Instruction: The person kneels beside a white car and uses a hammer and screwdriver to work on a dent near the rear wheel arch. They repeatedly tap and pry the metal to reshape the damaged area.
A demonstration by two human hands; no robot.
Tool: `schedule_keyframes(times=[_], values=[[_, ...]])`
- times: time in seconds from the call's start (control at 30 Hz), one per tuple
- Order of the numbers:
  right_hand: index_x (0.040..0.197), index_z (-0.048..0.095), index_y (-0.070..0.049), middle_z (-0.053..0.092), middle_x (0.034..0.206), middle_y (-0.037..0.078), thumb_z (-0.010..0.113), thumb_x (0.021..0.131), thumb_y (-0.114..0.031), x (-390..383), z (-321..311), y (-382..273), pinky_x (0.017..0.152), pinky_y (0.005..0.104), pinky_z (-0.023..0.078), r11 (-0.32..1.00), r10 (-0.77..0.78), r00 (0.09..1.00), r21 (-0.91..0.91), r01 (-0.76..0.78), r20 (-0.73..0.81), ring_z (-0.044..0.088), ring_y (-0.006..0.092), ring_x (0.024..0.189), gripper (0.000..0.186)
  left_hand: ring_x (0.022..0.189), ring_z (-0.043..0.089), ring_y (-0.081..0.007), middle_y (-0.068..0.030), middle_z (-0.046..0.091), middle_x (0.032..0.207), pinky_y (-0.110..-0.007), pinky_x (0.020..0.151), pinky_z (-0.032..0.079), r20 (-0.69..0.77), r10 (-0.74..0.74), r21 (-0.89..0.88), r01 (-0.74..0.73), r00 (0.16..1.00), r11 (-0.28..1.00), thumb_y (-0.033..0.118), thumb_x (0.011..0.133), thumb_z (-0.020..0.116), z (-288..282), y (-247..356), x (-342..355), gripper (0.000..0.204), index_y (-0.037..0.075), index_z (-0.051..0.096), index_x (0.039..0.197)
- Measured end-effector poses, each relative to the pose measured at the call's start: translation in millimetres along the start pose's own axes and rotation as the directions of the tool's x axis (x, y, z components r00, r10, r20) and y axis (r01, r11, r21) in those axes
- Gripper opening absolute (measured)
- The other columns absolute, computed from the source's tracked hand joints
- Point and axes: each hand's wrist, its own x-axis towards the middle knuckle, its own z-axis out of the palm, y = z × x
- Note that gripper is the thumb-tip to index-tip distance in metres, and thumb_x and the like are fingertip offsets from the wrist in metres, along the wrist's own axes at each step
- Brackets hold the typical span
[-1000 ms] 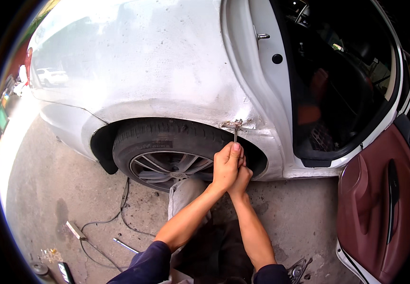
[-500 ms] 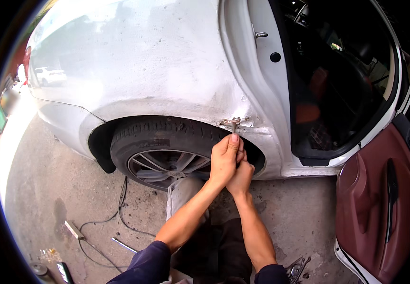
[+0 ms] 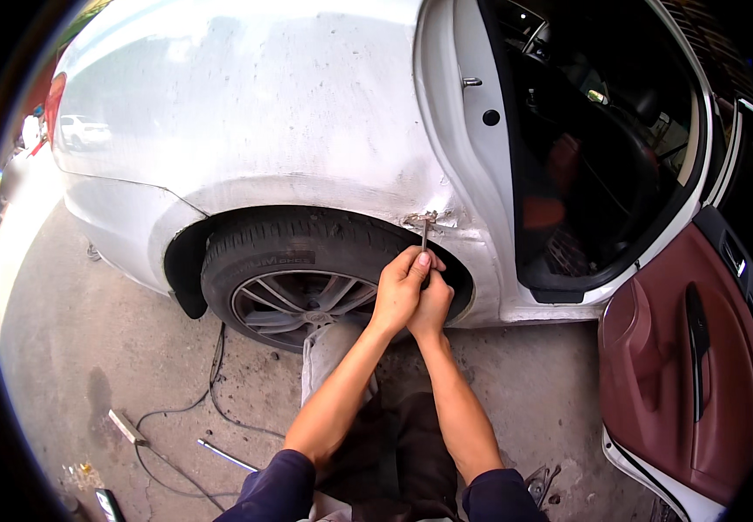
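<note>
Both hands are wrapped together around a slim metal rod (image 3: 425, 233) whose lower part is hidden in the fingers. My left hand (image 3: 397, 291) is closed with its thumb laid along the rod. Pressed against it, my right hand (image 3: 432, 304) is closed just below and to the right. The rod points up, its tip at a dented, torn patch (image 3: 429, 218) with flaked paint on the wheel-arch edge of a white car (image 3: 307, 130). Directly behind the hands sits the rear tire (image 3: 259, 261) with its grey spoked wheel (image 3: 294, 304).
An open door with a maroon panel (image 3: 655, 348) stands at the right, beside the dark cabin. On the concrete floor lie a black cable (image 3: 172, 411), a power strip (image 3: 127, 427), a metal bar (image 3: 227, 454) and a phone-like black object (image 3: 109, 505). Metal parts (image 3: 542, 483) lie by my right elbow.
My hands sit slightly lower relative to the arch edge, and more of the rod shows above the fingers. The whole view has shifted slightly. Both hands keep their grip.
</note>
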Motion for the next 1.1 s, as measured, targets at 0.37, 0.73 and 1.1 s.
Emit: schedule_keyframes(times=[0.37,0.73,1.1], values=[[0.104,0.063,0.008,0.070,0.084,0.020,0.063,0.094,-0.021,-20,-22,-21,0.073,0.0340,0.053,1.000,0.023,0.994,-0.016,-0.022,0.106,0.070,0.0203,0.085,0.031,0.081,0.056,-0.0126,-0.0061,0.066,0.086,-0.029,0.079,0.047,0.000,0.011,0.006,-0.011,1.000,1.000,0.028,0.105,0.049,2,-2,-27,0.037,-0.001,0.062,0.088],[0.125,0.057,0.007,0.070,0.108,0.024,0.062,0.096,-0.026,-13,-23,-26,0.081,0.0356,0.054,0.957,0.265,0.931,0.053,-0.287,0.251,0.070,0.0291,0.102,0.045,0.076,0.053,-0.0114,-0.0050,0.062,0.080,-0.026,0.074,0.044,-0.106,-0.141,0.044,0.146,0.984,0.988,0.025,0.105,0.049,7,4,-17,0.035,0.000,0.059,0.083],[0.096,0.062,0.003,0.068,0.077,0.019,0.062,0.096,-0.021,-24,5,55,0.062,0.0342,0.053,1.000,0.010,0.999,0.017,-0.010,-0.033,0.071,0.0250,0.070,0.024,0.080,0.059,-0.0117,-0.0060,0.065,0.083,-0.026,0.075,0.047,-0.032,-0.109,0.024,0.110,0.993,0.994,0.026,0.105,0.049,6,-55,-19,0.033,0.000,0.062,0.090]])
